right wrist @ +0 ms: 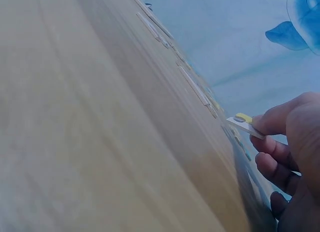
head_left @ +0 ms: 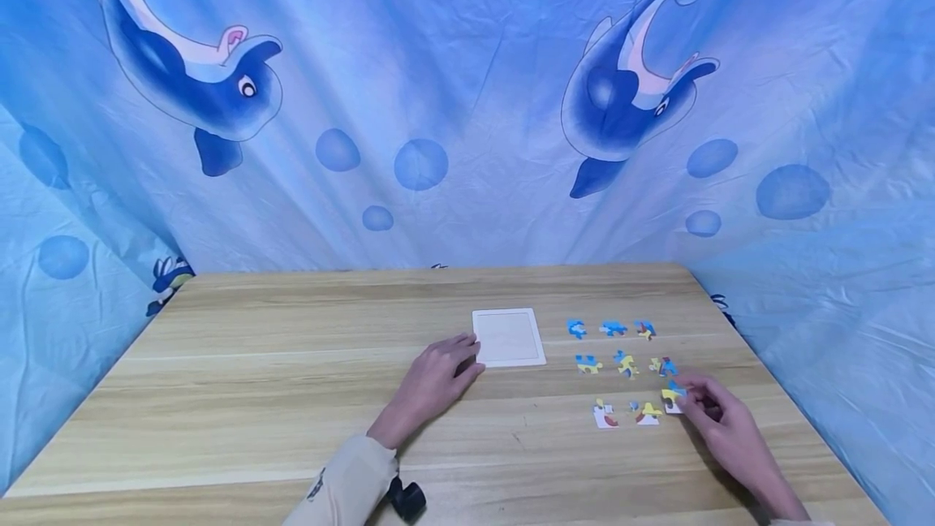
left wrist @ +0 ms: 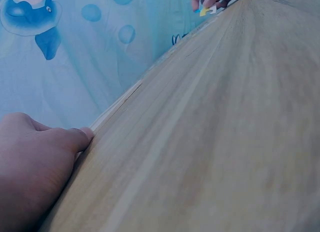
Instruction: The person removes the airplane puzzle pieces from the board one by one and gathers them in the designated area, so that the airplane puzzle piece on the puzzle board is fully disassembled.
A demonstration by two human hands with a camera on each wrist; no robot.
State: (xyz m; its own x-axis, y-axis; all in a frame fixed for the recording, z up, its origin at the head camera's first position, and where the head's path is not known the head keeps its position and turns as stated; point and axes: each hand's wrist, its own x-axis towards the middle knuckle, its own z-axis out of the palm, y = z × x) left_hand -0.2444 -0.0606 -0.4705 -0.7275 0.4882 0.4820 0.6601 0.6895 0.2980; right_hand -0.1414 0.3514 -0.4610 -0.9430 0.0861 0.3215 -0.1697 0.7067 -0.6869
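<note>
Between thumb and fingertips my right hand (head_left: 723, 428) pinches a jigsaw puzzle piece (head_left: 670, 403), coloured blue, yellow and white. In the right wrist view that piece (right wrist: 242, 123) is tilted, with its white edge and yellow face showing. My left hand (head_left: 441, 376) lies on the table, its fingertips at the left edge of a square white puzzle frame (head_left: 509, 362). Several other pieces are laid out in rows right of the frame, among them a white-and-red piece (head_left: 605, 416) and a yellow-and-white piece (head_left: 648, 414) close to my right hand.
The wooden table (head_left: 256, 396) stands against a blue curtain (head_left: 467, 104) printed with dolphins. A blue piece (head_left: 576, 329) marks the far row beside the frame. A black object (head_left: 407, 502) sits by my left wrist near the front.
</note>
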